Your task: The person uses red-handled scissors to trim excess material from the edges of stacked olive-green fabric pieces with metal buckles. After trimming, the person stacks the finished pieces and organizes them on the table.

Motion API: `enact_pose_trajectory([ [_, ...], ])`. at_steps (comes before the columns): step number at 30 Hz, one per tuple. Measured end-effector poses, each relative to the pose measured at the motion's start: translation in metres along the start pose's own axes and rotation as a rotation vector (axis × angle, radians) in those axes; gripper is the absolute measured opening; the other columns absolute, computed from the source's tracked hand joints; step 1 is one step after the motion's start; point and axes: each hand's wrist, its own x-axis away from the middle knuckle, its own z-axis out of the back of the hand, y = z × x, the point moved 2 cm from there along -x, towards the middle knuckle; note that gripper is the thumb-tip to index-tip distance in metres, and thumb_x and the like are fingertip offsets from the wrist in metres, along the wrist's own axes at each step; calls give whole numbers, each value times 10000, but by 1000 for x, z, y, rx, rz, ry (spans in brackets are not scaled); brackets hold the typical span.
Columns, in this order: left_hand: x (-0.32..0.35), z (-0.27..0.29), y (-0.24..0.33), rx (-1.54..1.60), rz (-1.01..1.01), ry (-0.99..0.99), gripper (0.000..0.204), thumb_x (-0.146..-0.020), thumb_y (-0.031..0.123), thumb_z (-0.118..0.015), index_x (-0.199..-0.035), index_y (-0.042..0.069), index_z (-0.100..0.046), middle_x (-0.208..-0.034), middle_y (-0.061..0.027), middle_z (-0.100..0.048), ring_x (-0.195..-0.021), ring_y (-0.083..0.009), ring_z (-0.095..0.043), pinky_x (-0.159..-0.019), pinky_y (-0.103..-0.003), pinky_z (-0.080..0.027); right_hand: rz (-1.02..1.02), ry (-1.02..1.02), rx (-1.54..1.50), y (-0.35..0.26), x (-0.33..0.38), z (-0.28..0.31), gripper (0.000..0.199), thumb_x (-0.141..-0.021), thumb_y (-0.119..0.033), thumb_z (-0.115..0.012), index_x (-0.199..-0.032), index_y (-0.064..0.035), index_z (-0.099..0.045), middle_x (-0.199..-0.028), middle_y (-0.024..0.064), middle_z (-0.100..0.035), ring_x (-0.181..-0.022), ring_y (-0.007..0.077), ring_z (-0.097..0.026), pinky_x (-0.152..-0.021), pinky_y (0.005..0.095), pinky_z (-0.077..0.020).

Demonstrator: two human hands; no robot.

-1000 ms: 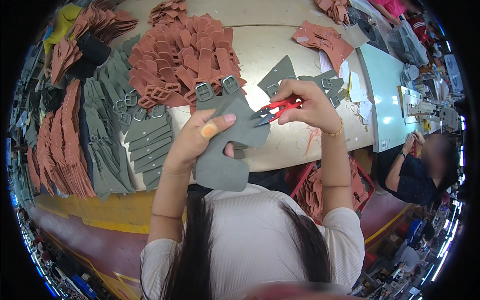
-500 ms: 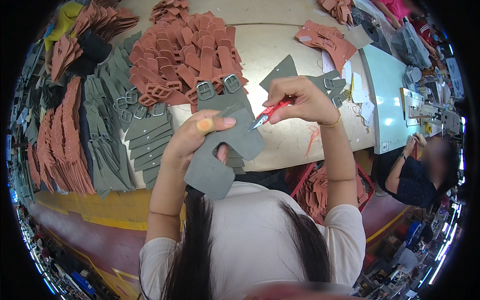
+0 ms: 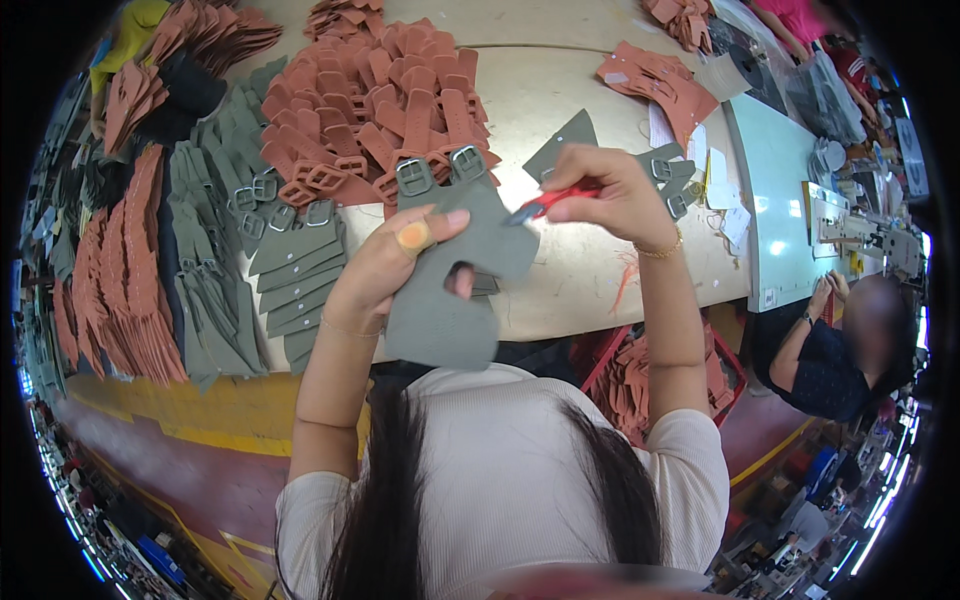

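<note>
My left hand (image 3: 375, 265) is closed on a grey-green sandal upper (image 3: 445, 325), thumb on its face and fingers behind. One fingertip shows through the rounded cut-out, and a yellowish wrap covers part of the thumb. Just above that hand lie two silver buckles (image 3: 413, 177) on grey-green straps; I cannot tell whether these belong to the held piece. My right hand (image 3: 615, 195) grips red-handled thread snips (image 3: 555, 203). Their blurred blades point left, at the upper's right edge; whether they touch it is unclear.
A heap of rust-red buckled straps (image 3: 370, 100) covers the table's far side. Stacked grey-green pieces (image 3: 300, 270) and rust-red pieces (image 3: 125, 270) lie left. A red crate (image 3: 740, 375) stands below the table edge. At right a person (image 3: 830, 350) sits by a pale green worktop (image 3: 775, 200).
The upper has turned in my left hand, its lower lobe swinging right and up. The snips have shifted slightly up and right, away from the middle of the piece.
</note>
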Motion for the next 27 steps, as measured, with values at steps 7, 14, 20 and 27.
enact_pose_trajectory([
  [7,-5,-9,3,178,-323,228,390,-991,343,-441,-1159,-7,-482,-856,-140,-633,-770,-159,-618,-737,-293,-530,98,279,42,-5,23,-22,332,-661,-161,-843,-919,-32,-679,-856,27,-618,-750,93,-569,-644,216,-457],
  [14,-5,-1,5,24,-288,248,388,-994,332,-445,-1158,-17,-489,-833,-128,-627,-774,-160,-618,-717,-278,-514,122,162,255,-15,17,-17,392,-594,-181,-860,-931,-49,-707,-846,23,-597,-761,122,-554,-601,228,-416],
  [20,-5,-4,4,34,-234,240,406,-983,341,-476,-1145,-29,-516,-832,-121,-625,-751,-149,-616,-697,-275,-519,115,44,286,-15,5,-20,314,-644,-199,-837,-899,-63,-712,-835,-3,-621,-747,117,-560,-644,235,-436],
  [27,-5,-7,3,68,-201,228,410,-966,324,-504,-1170,-32,-508,-815,-107,-613,-675,-130,-604,-616,-248,-515,102,-34,114,2,-3,-26,258,-670,-187,-825,-862,-56,-714,-796,-3,-611,-722,103,-534,-638,246,-415],
])
